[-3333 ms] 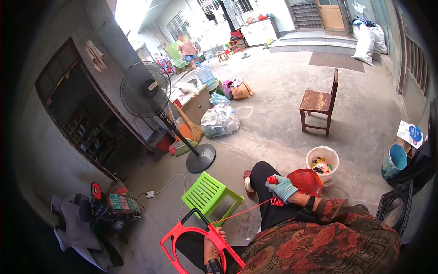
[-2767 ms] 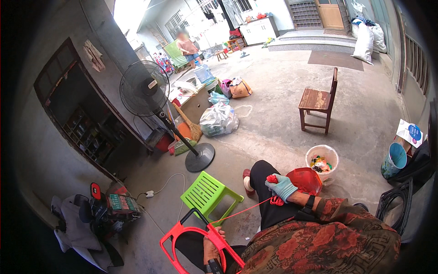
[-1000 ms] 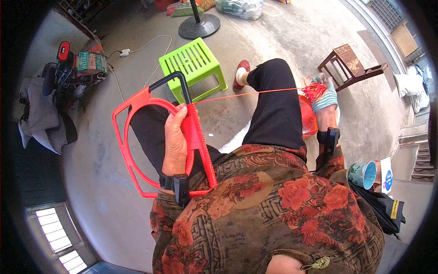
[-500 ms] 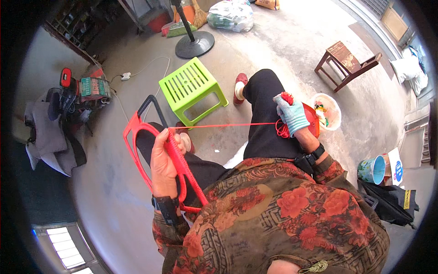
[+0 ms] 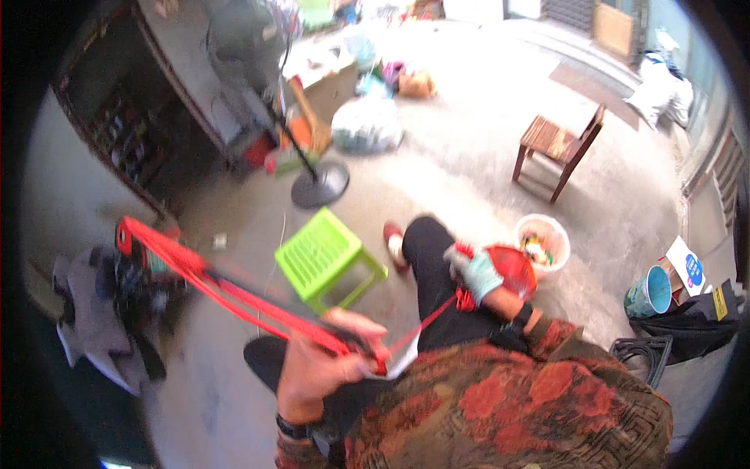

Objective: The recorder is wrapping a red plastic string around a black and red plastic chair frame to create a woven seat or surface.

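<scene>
Concrete flooring, grey and littered toward the far wall, fills a courtyard workspace seen from above a seated person in a red floral top. Nearest the camera, the left hand (image 5: 324, 367) is wrapped tight around one end of a red plastic frame (image 5: 234, 293), fingers closed over its bars. The frame's long axis runs up and to the left, away from the body, its far end blurred near a heap of grey cloth (image 5: 90, 328). From the gripped end a red cord (image 5: 426, 322) stretches taut up and to the right, across the dark-trousered lap, to the right hand (image 5: 476, 273). That hand, in a pale blue glove, is closed on a bunch of the red cord; how firmly the fingers pinch cannot be told through the blur. The gloved hand sits against a red bowl (image 5: 512, 270), so the cord lies to the right of the frame grip, and the right hand is the nearer one to its supply. Just beyond the knees stands a lime green plastic stool (image 5: 324, 254). A white bucket (image 5: 543, 242) stands just beside the red bowl. Farther off are the round base of a pedestal fan (image 5: 319, 184), a wooden chair (image 5: 558, 148), and a blue cup (image 5: 650, 293) at right.
</scene>
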Demonstrator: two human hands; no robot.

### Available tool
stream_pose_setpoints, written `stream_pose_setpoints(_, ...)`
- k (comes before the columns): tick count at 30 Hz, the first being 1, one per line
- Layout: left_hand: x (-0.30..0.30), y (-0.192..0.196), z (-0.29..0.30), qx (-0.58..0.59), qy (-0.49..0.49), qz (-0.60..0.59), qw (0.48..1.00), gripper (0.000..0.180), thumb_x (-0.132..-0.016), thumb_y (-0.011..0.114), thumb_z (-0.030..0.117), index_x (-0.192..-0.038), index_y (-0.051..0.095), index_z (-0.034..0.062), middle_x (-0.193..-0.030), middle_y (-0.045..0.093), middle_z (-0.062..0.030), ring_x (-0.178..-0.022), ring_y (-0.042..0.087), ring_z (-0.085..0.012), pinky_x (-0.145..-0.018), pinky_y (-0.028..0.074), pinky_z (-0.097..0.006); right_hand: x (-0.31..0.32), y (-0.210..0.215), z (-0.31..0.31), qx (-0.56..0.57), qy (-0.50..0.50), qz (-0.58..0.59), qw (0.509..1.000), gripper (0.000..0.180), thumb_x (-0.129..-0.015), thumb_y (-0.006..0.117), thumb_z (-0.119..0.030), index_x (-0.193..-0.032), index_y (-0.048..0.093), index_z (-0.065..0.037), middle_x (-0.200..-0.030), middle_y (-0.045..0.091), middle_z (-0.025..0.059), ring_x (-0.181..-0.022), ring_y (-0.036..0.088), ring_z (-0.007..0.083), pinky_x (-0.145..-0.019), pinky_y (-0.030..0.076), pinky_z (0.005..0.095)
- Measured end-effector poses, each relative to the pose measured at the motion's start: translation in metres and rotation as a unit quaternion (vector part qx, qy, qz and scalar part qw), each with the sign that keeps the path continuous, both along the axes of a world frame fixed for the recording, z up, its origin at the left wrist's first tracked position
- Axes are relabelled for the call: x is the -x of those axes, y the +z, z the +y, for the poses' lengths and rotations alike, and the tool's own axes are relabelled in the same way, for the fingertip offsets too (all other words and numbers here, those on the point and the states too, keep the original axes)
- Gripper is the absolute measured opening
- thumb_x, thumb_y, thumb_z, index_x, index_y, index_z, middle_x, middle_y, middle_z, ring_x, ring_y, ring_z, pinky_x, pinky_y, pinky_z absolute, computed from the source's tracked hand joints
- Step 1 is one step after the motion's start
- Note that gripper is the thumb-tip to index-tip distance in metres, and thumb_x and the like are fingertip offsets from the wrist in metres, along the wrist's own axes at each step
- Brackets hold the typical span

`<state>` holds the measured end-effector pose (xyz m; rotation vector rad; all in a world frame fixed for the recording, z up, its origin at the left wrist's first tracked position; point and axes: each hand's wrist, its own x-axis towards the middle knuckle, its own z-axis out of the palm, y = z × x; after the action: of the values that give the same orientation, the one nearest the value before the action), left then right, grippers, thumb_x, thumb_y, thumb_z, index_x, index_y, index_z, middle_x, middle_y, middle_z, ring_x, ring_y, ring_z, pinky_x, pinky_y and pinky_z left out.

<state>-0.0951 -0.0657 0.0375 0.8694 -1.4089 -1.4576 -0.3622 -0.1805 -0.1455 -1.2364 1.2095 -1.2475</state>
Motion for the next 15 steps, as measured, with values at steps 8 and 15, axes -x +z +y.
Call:
stream_pose_setpoints(8,-0.028,-0.116,0.021,-0.063,0.091,0.072,0.991,0.081,-0.069,0.077,0.002,-0.136,0.032,-0.0031,-0.096,0.061,-0.0093,-0.086,0.062,-0.018,-0.085,0.052,-0.033,-0.002,0.003,0.016,-0.103,0.002,-0.055,0.993,0.02,-0.089,0.062,-0.027,-0.081,0.062,-0.008,-0.058,0.057,0.0013,-0.046,0.05,0.0095,-0.045,0.041,0.0245)
stream_pose_setpoints(15,-0.052,-0.157,0.035,-0.084,0.225,0.097,0.966,0.072,-0.067,0.071,-0.005,-0.129,0.036,-0.0016,-0.09,0.058,-0.0068,-0.086,0.059,-0.0172,-0.086,0.05,-0.034,-0.012,0.016,0.021,-0.106,0.014,-0.057,0.993,0.018,-0.088,0.063,-0.025,-0.082,0.062,-0.008,-0.058,0.057,0.0006,-0.049,0.051,0.0085,-0.045,0.041,0.0242)
